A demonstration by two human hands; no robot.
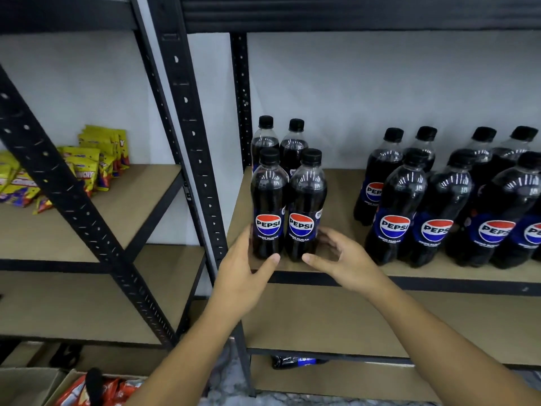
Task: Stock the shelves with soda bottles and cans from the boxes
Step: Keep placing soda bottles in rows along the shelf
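Observation:
Two small Pepsi Zero Sugar bottles stand side by side at the front left of the brown shelf board. My left hand wraps the base of the left front bottle, thumb across its front and fingers hidden behind it. My right hand is cupped beside the right front bottle. Its thumb tip sits at the bottle's base and its fingers are spread a little apart from it. Two more small bottles stand directly behind this pair.
Several larger Pepsi bottles fill the right of the same shelf. A black upright post stands just left of my hands. Yellow snack bags lie on the left rack. A box of red packets sits on the floor at lower left.

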